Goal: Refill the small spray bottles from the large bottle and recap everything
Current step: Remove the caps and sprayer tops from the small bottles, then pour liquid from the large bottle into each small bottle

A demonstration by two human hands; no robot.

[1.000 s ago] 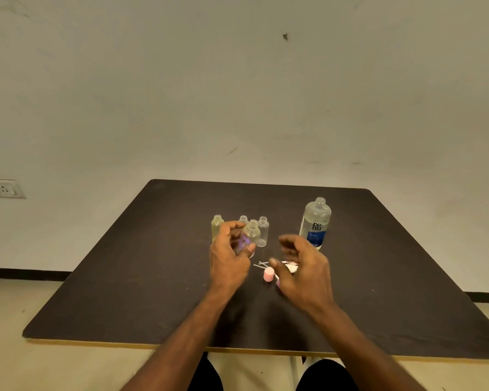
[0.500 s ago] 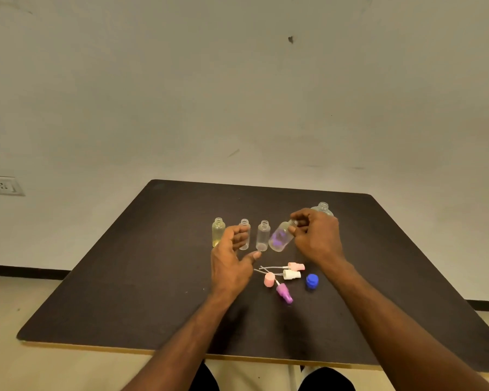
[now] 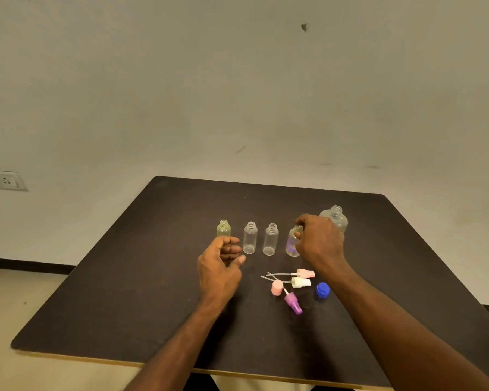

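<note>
Several small uncapped bottles stand in a row on the dark table (image 3: 130,292): a yellowish bottle (image 3: 223,228), two clear bottles (image 3: 250,237) (image 3: 270,239), and a purple-tinted bottle (image 3: 292,242). My right hand (image 3: 319,239) grips the purple-tinted bottle by its neck, standing it at the row's right end. The large clear bottle (image 3: 335,218) stands uncapped behind that hand, partly hidden. My left hand (image 3: 219,263) hovers in front of the yellowish bottle, fingers loosely curled, holding nothing. Spray heads lie in front: pink (image 3: 305,274), white (image 3: 301,282), pink cap (image 3: 277,287), purple (image 3: 292,303), plus a blue cap (image 3: 322,290).
The table's front edge (image 3: 237,375) runs near my body. A plain wall rises behind the table, with a wall socket (image 3: 5,180) at far left. Pale floor shows on both sides.
The purple-tinted bottle passed from my left hand to my right, which has brought it from tilted in the air down upright at the right end of the row. My left hand drew back empty.
</note>
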